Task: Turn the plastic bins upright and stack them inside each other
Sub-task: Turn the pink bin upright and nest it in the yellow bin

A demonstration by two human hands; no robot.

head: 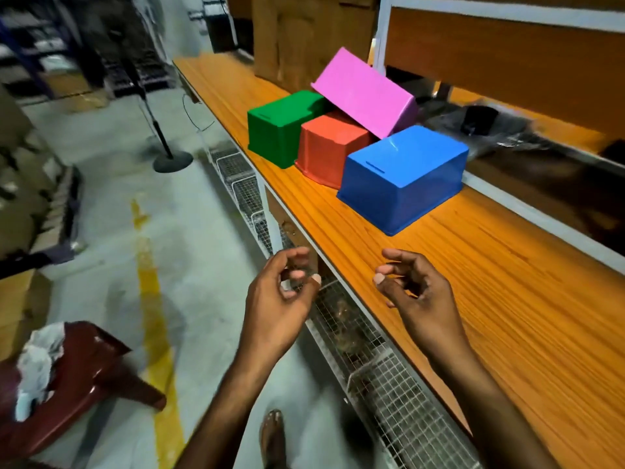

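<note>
Several plastic bins lie upside down on the orange wooden shelf point(473, 286). Nearest to me is the blue bin point(402, 177). Behind it sit the red bin point(329, 147) and the green bin point(279, 126), side by side. The pink bin point(367, 93) leans tilted across the red and green ones. My left hand point(280, 299) hovers off the shelf's front edge, fingers loosely curled and empty. My right hand point(416, 292) hangs over the shelf's front part, also curled and empty. Both hands are well short of the blue bin.
A cardboard box point(304, 35) stands behind the bins. Dark bags point(480, 126) lie at the back right under an upper shelf. Wire baskets point(382, 377) hang below the shelf edge. On the floor are a maroon stool point(84, 377) and a stand base point(172, 160).
</note>
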